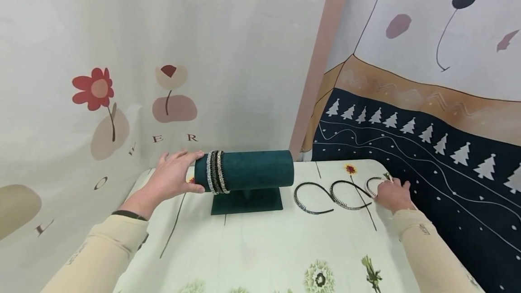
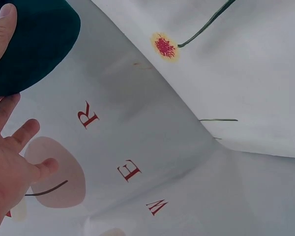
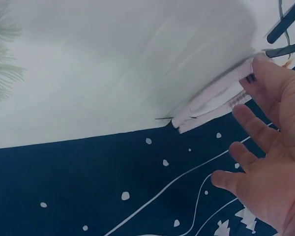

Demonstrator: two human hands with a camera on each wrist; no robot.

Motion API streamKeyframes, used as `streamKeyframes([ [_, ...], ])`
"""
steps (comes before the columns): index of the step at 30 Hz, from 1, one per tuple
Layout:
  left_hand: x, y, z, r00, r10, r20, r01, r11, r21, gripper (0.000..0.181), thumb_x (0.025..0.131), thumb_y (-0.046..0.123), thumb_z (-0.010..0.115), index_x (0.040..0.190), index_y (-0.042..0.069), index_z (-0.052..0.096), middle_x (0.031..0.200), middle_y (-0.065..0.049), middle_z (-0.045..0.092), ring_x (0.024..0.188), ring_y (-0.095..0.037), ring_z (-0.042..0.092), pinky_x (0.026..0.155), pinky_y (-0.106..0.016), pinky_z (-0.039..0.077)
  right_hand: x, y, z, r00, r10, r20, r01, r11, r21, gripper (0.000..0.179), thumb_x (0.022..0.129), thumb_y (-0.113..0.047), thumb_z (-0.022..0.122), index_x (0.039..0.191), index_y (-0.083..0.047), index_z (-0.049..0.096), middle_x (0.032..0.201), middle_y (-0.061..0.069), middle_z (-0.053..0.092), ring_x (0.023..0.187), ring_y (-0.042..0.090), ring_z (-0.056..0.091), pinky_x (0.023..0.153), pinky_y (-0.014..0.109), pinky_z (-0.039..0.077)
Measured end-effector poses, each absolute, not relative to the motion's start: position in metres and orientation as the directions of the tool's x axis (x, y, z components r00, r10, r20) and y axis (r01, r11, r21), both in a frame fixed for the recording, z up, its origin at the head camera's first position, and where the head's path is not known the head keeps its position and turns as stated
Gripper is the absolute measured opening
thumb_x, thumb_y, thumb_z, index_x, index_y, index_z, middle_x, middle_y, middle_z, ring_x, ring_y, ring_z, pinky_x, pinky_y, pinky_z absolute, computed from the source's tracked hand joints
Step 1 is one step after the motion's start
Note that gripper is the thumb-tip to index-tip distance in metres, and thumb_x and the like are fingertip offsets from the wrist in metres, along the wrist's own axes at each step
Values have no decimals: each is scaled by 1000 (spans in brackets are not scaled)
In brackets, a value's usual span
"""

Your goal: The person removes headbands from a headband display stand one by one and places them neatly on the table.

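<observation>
A dark green velvet headband stand (image 1: 256,168), a horizontal roll on a flat base, stands on the table. Several beaded headbands, silvery and black, circle its left part (image 1: 215,172). My left hand (image 1: 172,175) grips the roll's left end, thumb in front and index finger on top; in the left wrist view its other fingers spread past the velvet roll (image 2: 39,44). At the table's right side my right hand (image 1: 392,195) pinches a pale headband (image 1: 367,185) between thumb and index finger. Its remaining fingers spread loosely in the right wrist view, and the hand hides part of the band.
Two dark toothed headbands (image 1: 313,213) (image 1: 352,208) lie between the stand and my right hand. A pale flower-printed cloth (image 1: 260,248) covers the table. Printed curtains hang behind it, whitish at the left (image 1: 244,58) and dark blue at the right (image 1: 468,202).
</observation>
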State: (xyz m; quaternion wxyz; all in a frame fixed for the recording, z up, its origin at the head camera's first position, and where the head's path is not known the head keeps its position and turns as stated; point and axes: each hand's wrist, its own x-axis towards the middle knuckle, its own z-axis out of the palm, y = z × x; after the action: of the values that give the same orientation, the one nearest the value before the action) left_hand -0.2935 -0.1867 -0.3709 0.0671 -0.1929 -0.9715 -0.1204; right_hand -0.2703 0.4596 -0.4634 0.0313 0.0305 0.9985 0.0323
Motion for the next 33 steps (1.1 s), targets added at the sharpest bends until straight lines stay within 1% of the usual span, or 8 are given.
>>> streamKeyframes([
  [4,-292,-187,-370,-918,354,177,387,898,210,108,73,44,99,162,13,46,161,-21,54,156,-51,34,124,-82,12,-269,458,-463,-996,72,-61,68,996,53,33,94,-23,72,103,8,73,119,36,68,125,63,45,111,86,27],
  [10,-292,-185,-369,-916,357,181,391,895,216,108,73,43,99,162,13,46,161,-20,55,156,-51,34,124,-81,12,-270,461,-458,-995,75,-59,75,997,3,29,96,-23,70,105,4,75,121,36,68,125,64,45,110,86,26],
  [13,-293,-183,-369,-915,361,180,396,891,222,108,73,43,99,162,13,46,161,-20,54,156,-51,34,125,-81,11,-273,456,-452,-998,59,-24,60,997,-47,33,98,-22,68,116,4,75,126,36,68,127,66,45,109,87,28],
  [17,-294,-184,-370,-916,358,180,393,892,225,109,72,43,99,162,14,46,161,-19,54,157,-51,33,125,-81,11,-288,430,-433,-999,-5,37,-11,988,-153,42,103,-24,66,133,5,69,136,33,67,130,64,50,109,80,40],
  [20,-295,-185,-371,-916,357,184,394,890,230,109,72,42,100,162,14,46,161,-19,54,157,-50,33,125,-80,11,-307,391,-410,-995,-63,83,-82,965,-249,47,108,-28,61,143,3,62,148,31,60,139,59,49,113,72,44],
  [24,-295,-187,-372,-915,356,187,393,891,227,109,72,43,100,162,14,46,161,-19,54,157,-51,33,125,-81,11,-324,314,-378,-976,-139,166,-187,929,-320,50,111,-34,58,151,-3,59,156,23,57,152,51,40,124,67,36],
  [29,-293,-188,-374,-918,352,183,388,892,231,110,71,44,100,162,14,46,161,-19,54,157,-51,33,125,-81,11,-323,201,-355,-904,-320,285,-387,895,-222,55,107,-45,63,153,-14,59,156,12,61,157,43,38,130,62,32],
  [33,-293,-188,-372,-918,348,190,387,890,241,109,72,42,100,162,14,46,161,-19,54,157,-51,33,125,-81,11,-310,128,-347,-808,-514,287,-555,828,-78,72,101,-61,66,160,-22,51,162,8,55,162,40,31,134,63,21],
])
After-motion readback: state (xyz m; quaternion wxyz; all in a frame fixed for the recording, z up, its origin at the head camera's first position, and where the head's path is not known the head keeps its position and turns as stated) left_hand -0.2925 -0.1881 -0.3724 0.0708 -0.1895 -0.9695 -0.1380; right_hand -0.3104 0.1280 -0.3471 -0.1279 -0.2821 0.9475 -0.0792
